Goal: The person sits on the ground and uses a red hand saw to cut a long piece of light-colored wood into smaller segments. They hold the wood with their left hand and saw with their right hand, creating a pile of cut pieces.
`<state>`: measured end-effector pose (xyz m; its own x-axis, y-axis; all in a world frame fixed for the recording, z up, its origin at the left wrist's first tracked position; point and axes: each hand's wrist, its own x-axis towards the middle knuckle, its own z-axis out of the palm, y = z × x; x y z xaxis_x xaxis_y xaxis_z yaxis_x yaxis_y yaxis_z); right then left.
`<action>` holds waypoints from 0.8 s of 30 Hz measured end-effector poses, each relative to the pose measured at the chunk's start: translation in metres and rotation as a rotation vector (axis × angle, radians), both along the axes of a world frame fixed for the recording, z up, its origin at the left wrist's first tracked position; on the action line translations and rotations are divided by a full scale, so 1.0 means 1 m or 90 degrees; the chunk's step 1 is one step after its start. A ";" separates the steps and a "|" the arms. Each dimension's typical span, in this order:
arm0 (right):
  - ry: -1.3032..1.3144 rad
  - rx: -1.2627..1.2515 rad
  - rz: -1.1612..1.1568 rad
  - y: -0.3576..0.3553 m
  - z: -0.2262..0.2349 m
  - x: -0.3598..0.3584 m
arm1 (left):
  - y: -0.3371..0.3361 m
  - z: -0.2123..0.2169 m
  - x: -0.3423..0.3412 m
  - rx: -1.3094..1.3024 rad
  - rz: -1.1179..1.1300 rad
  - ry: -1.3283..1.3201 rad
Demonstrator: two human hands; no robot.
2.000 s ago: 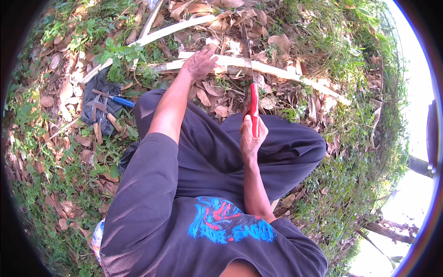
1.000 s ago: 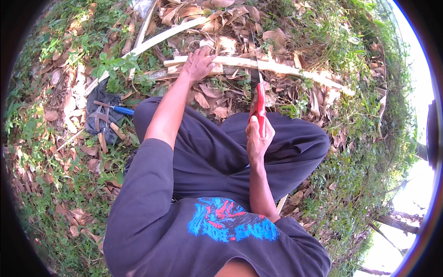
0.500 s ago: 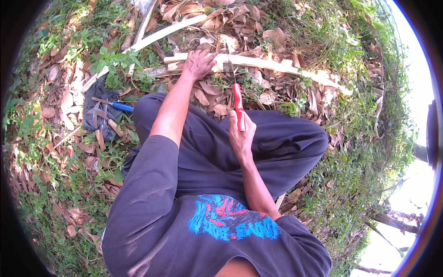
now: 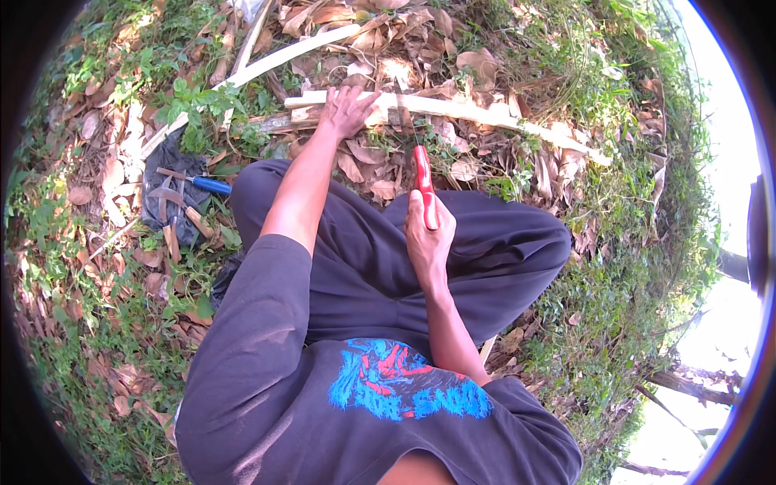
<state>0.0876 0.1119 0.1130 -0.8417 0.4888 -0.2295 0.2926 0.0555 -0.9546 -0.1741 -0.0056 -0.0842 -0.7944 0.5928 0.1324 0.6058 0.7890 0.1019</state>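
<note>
A pale wooden strip (image 4: pixel 461 111) lies across the ground in front of my crossed legs, resting partly on a darker length of wood (image 4: pixel 271 124). My left hand (image 4: pixel 347 111) presses down on the strip near its left end, fingers spread over the top. In my right hand (image 4: pixel 428 234) is a hand saw (image 4: pixel 423 174), gripped by its red handle with the thumb along it. Its thin blade points away from me and crosses the strip just right of my left hand. The blade is blurred, so its contact with the wood is hard to make out.
On a black plastic sheet (image 4: pixel 166 153) by my left knee lie a blue-handled tool (image 4: pixel 212 185) and wooden-handled tools (image 4: pixel 171 230). Another long pale strip (image 4: pixel 283 55) slants across the far left. Dry leaves (image 4: pixel 481 65) and green plants surround me.
The saw and my right hand have shifted slightly right, and the handle's angle has changed a little. My left hand stays on the strip.
</note>
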 end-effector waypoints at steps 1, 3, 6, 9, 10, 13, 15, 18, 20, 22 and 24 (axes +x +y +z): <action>0.002 0.002 -0.003 0.000 0.005 -0.003 | 0.001 0.001 0.000 -0.003 0.001 0.016; 0.003 -0.001 -0.005 -0.001 0.011 -0.009 | 0.002 -0.001 0.002 0.003 0.002 0.056; 0.003 0.028 0.002 -0.005 0.014 -0.010 | 0.000 0.002 0.001 -0.018 0.015 -0.016; 0.008 0.140 0.023 -0.012 0.016 -0.001 | 0.005 0.013 -0.001 -0.054 0.010 -0.097; 0.011 0.132 0.025 -0.013 0.016 0.003 | 0.004 0.013 0.002 -0.067 0.011 -0.118; 0.020 0.112 0.023 -0.013 0.018 0.009 | 0.003 0.015 -0.001 -0.050 0.011 -0.119; 0.016 0.118 0.029 -0.015 0.021 0.004 | 0.004 0.016 0.000 -0.050 0.010 -0.112; 0.016 0.145 0.049 -0.021 0.023 0.003 | -0.001 0.011 -0.001 -0.037 0.020 -0.103; 0.004 0.195 0.056 -0.023 0.023 0.009 | 0.003 0.015 -0.002 -0.048 0.019 -0.140; 0.016 0.191 0.038 -0.021 0.017 0.022 | 0.007 0.016 0.001 -0.064 0.031 -0.155; 0.012 0.183 0.035 -0.019 0.018 0.028 | 0.007 0.015 -0.002 -0.047 0.032 -0.148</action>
